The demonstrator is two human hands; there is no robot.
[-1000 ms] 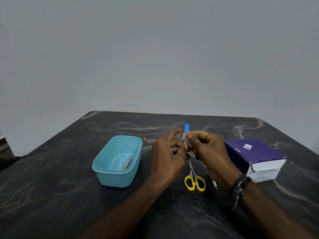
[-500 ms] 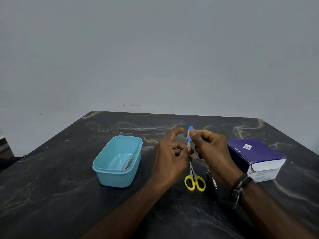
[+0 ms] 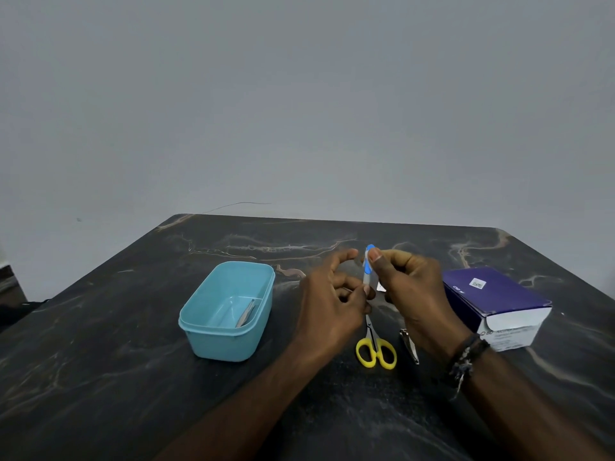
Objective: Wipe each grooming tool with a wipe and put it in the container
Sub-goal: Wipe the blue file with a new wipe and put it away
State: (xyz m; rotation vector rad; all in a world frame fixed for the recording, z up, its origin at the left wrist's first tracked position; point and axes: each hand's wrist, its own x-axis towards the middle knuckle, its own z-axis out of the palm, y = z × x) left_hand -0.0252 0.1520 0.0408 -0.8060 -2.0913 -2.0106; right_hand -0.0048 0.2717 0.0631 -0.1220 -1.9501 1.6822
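Observation:
A slim grooming tool with a blue handle (image 3: 368, 267) stands upright between both hands above the dark table. My left hand (image 3: 329, 304) pinches its lower end. My right hand (image 3: 412, 294) pinches the blue upper part with a small white wipe (image 3: 381, 287), which is mostly hidden under the fingers. The light blue container (image 3: 206, 322) sits to the left with a metal tool (image 3: 245, 313) inside. Yellow-handled scissors (image 3: 376, 351) and a metal nail clipper (image 3: 409, 344) lie on the table under my hands.
A purple and white box (image 3: 492, 294) stands at the right, close to my right wrist. The black marbled table (image 3: 100, 361) runs to a far edge near the grey wall.
My right hand has slid up the blue tool toward its tip, and more of the lower shaft shows now. My left hand keeps its pinch lower down.

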